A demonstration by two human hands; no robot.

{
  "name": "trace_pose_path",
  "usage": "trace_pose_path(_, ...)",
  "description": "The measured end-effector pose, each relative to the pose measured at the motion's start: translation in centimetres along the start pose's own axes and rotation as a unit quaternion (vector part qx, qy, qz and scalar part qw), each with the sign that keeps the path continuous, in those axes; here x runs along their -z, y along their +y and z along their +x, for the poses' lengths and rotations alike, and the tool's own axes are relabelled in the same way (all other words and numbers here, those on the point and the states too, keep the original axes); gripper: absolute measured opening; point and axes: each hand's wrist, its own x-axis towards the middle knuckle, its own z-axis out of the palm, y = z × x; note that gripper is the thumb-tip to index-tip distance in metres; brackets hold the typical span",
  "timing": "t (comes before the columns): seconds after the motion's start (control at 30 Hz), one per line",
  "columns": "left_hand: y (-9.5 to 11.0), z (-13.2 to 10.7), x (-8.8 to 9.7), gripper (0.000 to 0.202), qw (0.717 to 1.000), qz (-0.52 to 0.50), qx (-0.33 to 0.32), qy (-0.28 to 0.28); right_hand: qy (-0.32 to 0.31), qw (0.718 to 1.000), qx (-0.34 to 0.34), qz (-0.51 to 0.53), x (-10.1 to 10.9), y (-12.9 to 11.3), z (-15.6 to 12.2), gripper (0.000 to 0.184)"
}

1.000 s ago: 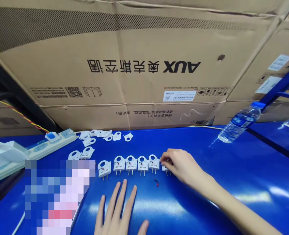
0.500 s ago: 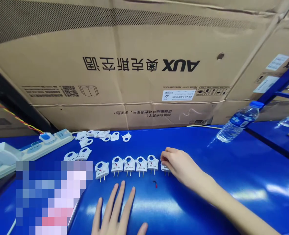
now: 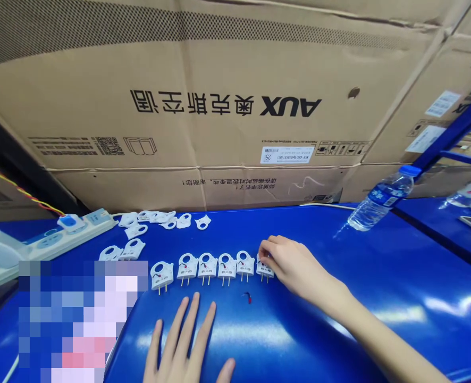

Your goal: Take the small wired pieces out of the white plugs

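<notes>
A row of white two-pin plug casings (image 3: 207,266), each with a ring at the top, lies on the blue tabletop, pins toward me. My right hand (image 3: 285,260) has its fingers closed over the plug casing (image 3: 265,270) at the row's right end, hiding its ring; the pins stick out below. Whether a smaller part is between the fingertips cannot be seen. Below the row rests a small red and black wired part (image 3: 249,299). Palm down, my left hand (image 3: 185,346) lies with fingers spread on the table and nothing in it.
More white casings (image 3: 156,217) lie loosely at the back left, beside a power strip (image 3: 84,226). A large cardboard box (image 3: 227,64) walls off the back. At the right, a water bottle (image 3: 381,197) leans by a blue metal frame (image 3: 451,133). Pixelation covers the lower left.
The view has shifted slightly, so everything sits a little further left. My right hand stays at the end casing, showing a bit more of it; the left hand stays spread.
</notes>
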Motion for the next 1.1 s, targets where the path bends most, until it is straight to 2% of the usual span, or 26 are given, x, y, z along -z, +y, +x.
trace_pose_path(0.1,0.0,0.0,0.1,0.084,1.0,-0.001,-0.006,-0.006,-0.012,1.0,-0.01,-0.005,0.3,-0.3,-0.1,0.017)
trace_pose_path(0.23,0.1,-0.1,0.4,0.082,1.0,-0.007,0.0,-0.017,-0.041,0.999,-0.011,-0.02,0.4,-0.6,0.0,0.023)
trace_pose_path(0.47,0.4,-0.1,1.1,0.082,0.999,-0.029,0.019,-0.034,-0.036,0.998,-0.004,-0.043,0.0,-0.6,0.4,0.02)
trace_pose_path(0.77,1.2,0.5,1.8,0.07,0.994,-0.086,0.059,-0.012,-0.036,0.99,0.085,-0.108,0.2,-0.3,1.5,0.021)
trace_pose_path(0.93,1.3,0.8,2.2,0.067,0.995,-0.084,0.058,-0.019,-0.047,0.988,0.105,-0.102,0.4,0.0,2.0,0.018)
trace_pose_path(1.1,1.3,0.8,2.3,0.068,0.994,-0.084,0.067,-0.029,-0.018,0.995,0.093,-0.038,1.0,0.1,1.0,0.019)
